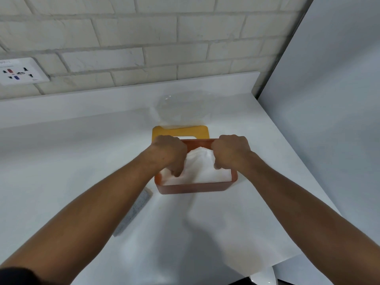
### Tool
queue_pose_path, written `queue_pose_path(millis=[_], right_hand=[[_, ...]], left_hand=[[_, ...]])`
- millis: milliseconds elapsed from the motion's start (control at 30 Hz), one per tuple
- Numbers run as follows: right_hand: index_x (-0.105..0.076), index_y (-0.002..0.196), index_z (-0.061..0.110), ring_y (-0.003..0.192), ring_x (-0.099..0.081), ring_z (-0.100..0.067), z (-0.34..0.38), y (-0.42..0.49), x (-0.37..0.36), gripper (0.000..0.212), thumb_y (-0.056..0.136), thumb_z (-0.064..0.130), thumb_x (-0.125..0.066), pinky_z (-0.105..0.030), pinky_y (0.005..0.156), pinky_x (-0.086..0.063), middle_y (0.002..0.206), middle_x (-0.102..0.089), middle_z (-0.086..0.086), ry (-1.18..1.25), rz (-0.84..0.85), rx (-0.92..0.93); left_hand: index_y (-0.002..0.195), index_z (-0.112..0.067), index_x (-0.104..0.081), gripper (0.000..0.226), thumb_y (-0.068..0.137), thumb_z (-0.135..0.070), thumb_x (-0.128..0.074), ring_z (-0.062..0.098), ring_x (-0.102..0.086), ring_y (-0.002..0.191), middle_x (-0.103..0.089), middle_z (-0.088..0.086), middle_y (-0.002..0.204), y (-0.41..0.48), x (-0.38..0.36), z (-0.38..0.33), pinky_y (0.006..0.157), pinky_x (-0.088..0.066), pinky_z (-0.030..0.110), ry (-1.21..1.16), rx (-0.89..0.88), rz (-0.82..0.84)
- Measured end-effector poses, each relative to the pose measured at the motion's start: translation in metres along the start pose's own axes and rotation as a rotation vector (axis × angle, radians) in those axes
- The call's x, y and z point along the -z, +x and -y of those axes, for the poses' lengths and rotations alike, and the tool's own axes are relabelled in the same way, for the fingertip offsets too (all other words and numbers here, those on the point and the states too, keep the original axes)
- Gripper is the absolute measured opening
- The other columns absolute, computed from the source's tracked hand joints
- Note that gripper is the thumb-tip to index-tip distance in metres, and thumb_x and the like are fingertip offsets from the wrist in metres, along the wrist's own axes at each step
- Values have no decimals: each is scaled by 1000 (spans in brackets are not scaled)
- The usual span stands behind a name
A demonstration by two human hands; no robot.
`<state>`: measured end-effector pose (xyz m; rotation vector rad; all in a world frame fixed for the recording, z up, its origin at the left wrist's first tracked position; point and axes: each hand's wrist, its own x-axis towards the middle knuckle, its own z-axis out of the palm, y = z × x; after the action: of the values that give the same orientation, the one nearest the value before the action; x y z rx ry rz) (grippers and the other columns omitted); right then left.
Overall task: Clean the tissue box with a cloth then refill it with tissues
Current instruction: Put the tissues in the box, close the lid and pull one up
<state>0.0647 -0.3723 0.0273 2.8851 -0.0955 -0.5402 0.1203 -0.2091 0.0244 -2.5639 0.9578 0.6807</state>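
box [195, 188] sits on the tabletop [82, 161], lid [181, 130] off behind it so tissues [205, 173] fit in; left hand [170, 153] and right hand [230, 153] each curl a closed grip on the tissues, likely tucking them down.

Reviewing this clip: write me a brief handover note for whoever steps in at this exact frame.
Left hand and right hand: both have fingers curled into the stack of white tissues, gripping it.
The tissues sit inside the open orange-brown plastic tissue box on the white counter. The flat yellow plastic lid lies behind the box; the folded grey cloth lies to its left.
Done: tissues are in the box. Wiping cannot be confirmed.
Left: settle the tissues, fit the lid.
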Motion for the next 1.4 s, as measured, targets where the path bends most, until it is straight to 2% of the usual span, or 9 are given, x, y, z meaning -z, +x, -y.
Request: queue_pose_path(millis=[133,333,500,667,800,1000,1133,1300,1400], right_hand=[[-64,104,24,74,-57,-18,-9,1,4,31,78,37,-75,-31,63,-39,76,-52,6,9,72,5],[-61,110,25,83,-57,-21,-12,0,10,39,80,43,-76,-33,71,-43,92,-59,3,11,152,24],[-64,108,21,75,-56,-21,0,-2,1,27,83,30,-71,-30,65,-38,81,-54,4,-29,-13,-56],[-50,118,18,76,-57,-24,10,-14,-2,47,81,35,-75,-32,60,-34,108,-57,-2,-10,-203,8],[-72,97,28,94,-62,-20,18,-17,-3,12,87,28,-65,-28,68,-43,97,-67,4,153,181,255],[-73,106,28,101,-62,-20,18,-2,-18,28,96,22,-48,-36,89,-54,109,-68,6,92,372,299],[-73,80,29,81,-70,-14,11,1,-13,17,83,17,-63,-36,78,-60,84,-73,11,367,309,249],[-63,108,21,96,-60,-19,7,6,-22,37,79,40,-78,-31,73,-50,107,-66,1,134,160,240],[-61,110,22,87,-56,-15,2,5,-18,36,81,36,-79,-22,50,-42,101,-61,8,257,163,238]], left_hand=[[122,-21,-43,69,78,-57,-83,21,-59,99,-59,-5,104,6,-7,12,82,-51,34,-266,-98,78],[140,-19,-38,75,85,-45,-82,22,-58,100,-65,3,123,7,-6,10,80,-46,32,-260,-109,29],[143,-28,-46,72,84,-47,-81,24,-66,105,-67,0,117,8,-7,1,72,-45,33,-38,-56,-115],[150,-34,-43,76,85,-51,-79,25,-66,111,-66,0,120,12,-7,3,74,-45,33,-27,-45,-94],[142,-36,-51,69,83,-56,-80,23,-69,104,-68,-2,112,13,-3,-2,70,-45,32,92,-44,-149],[117,-27,-66,32,90,-38,-78,19,-70,95,-70,-5,99,2,8,-8,68,-41,31,238,109,-432],[113,-23,-68,43,82,-48,-83,21,-72,97,-72,-2,102,2,7,-6,71,-46,32,248,29,-317],[111,-22,-71,31,88,-40,-79,19,-71,98,-72,-3,103,15,-11,-9,68,-42,31,218,-49,-217],[123,-25,-65,35,92,-38,-74,22,-71,105,-72,-4,114,13,-9,-6,70,-40,31,174,-82,-293]])
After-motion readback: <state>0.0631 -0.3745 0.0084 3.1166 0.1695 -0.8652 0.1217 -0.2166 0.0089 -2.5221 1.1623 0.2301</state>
